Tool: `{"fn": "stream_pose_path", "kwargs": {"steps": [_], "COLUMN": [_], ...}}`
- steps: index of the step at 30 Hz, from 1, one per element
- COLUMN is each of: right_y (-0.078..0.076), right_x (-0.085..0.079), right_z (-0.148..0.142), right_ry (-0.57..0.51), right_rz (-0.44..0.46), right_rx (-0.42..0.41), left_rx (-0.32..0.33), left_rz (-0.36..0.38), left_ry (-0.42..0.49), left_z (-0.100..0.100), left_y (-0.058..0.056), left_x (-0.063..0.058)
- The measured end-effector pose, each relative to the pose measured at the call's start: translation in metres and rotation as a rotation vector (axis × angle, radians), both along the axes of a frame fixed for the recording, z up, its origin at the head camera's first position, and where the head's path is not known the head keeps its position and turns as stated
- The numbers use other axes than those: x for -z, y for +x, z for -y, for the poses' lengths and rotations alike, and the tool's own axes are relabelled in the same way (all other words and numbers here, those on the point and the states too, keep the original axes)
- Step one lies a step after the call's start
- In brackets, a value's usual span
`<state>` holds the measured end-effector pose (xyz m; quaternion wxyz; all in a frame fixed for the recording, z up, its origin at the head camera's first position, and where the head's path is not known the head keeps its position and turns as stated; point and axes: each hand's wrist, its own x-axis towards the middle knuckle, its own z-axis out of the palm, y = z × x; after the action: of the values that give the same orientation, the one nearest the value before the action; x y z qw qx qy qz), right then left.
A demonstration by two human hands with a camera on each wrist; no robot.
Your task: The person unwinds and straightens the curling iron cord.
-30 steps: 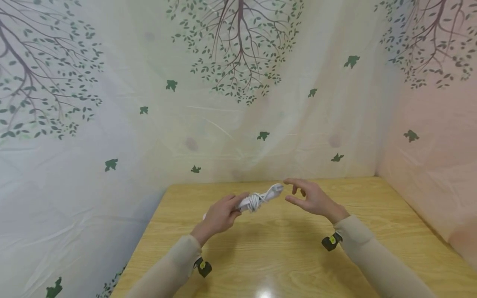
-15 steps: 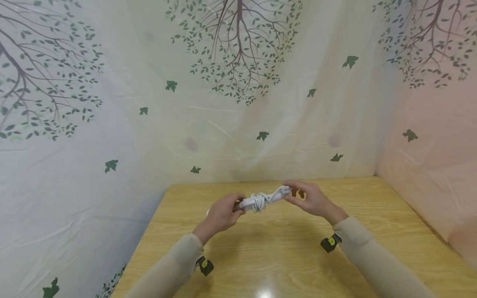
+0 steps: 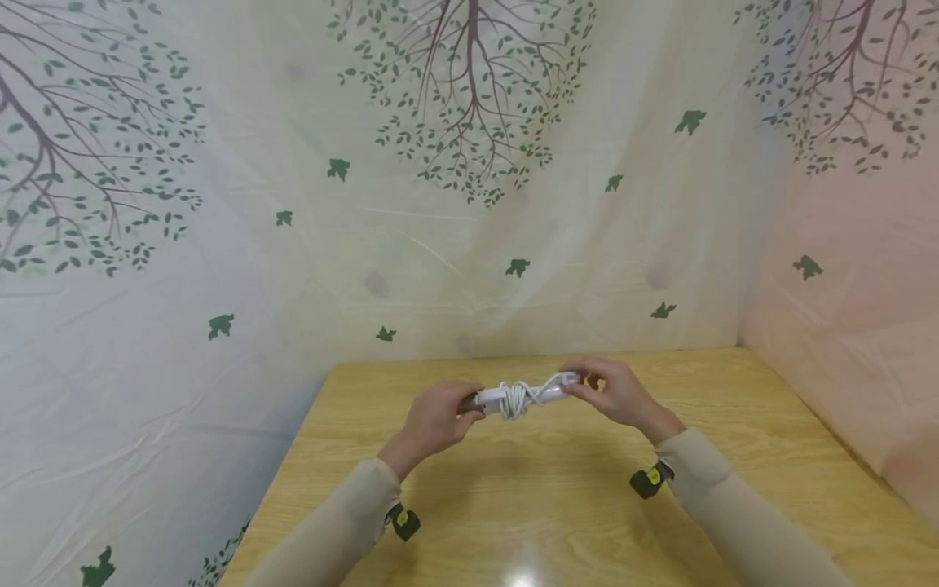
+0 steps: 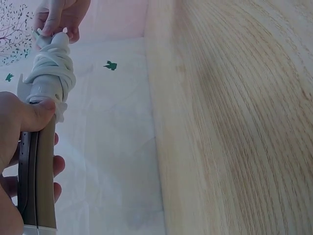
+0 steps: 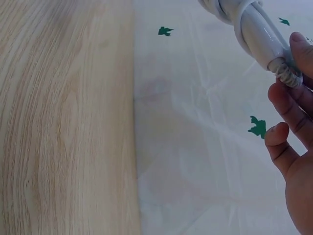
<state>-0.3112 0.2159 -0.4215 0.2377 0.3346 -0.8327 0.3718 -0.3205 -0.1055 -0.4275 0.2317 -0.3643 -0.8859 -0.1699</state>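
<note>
A white hair straightener (image 3: 490,400), its white cord (image 3: 517,399) wound several times round the handle, is held level above the table. My left hand (image 3: 438,417) grips the plate end; in the left wrist view its thumb lies on the brown and dark plate section (image 4: 39,171), with fingers curled behind. At the handle's tail, my right hand (image 3: 618,393) pinches the cord end between thumb and fingers. The right wrist view shows the ribbed cord sleeve (image 5: 287,73) at those fingertips, beside the smooth white handle (image 5: 261,36). The cord's plug cannot be made out.
Beneath both hands lies a light wood table (image 3: 543,505). A pale curtain (image 3: 455,277) printed with trees and green leaves hangs behind its far edge and along the sides. Small dark cameras (image 3: 649,479) are strapped to both wrists.
The left hand has moved the hair straightener slightly right and levelled it. The right hand, apart from it a second ago, now pinches the cord at the handle's tail.
</note>
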Motion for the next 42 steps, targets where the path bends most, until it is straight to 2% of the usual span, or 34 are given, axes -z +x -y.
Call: {"fn": "stream_pose_path", "kwargs": {"steps": [8, 14, 17, 22, 28, 38, 42], "right_y": [0.006, 0.024, 0.027, 0.026, 0.025, 0.027, 0.029], "right_x": [-0.005, -0.028, -0.033, -0.034, -0.034, -0.033, -0.036], "right_z": [0.003, 0.006, 0.005, 0.004, 0.005, 0.008, 0.011], "right_ry": [-0.001, 0.005, -0.002, -0.015, -0.021, -0.014, 0.034], "right_rz": [0.076, 0.149, 0.168, 0.191, 0.245, 0.192, 0.193], "right_rx": [0.037, -0.062, -0.108, -0.101, -0.075, -0.106, -0.103], "left_rx": [-0.012, 0.004, 0.006, 0.032, 0.051, 0.053, 0.049], "left_rz": [-0.045, -0.075, -0.083, -0.102, -0.082, -0.108, -0.105], "left_ry": [0.057, 0.075, 0.075, 0.089, 0.079, 0.056, 0.042], "left_z": [0.005, 0.008, 0.008, 0.007, 0.005, 0.004, 0.004], "left_y": [0.000, 0.000, -0.001, 0.000, 0.001, 0.001, 0.001], "left_x": [0.001, 0.002, 0.002, 0.000, 0.001, 0.001, 0.001]}}
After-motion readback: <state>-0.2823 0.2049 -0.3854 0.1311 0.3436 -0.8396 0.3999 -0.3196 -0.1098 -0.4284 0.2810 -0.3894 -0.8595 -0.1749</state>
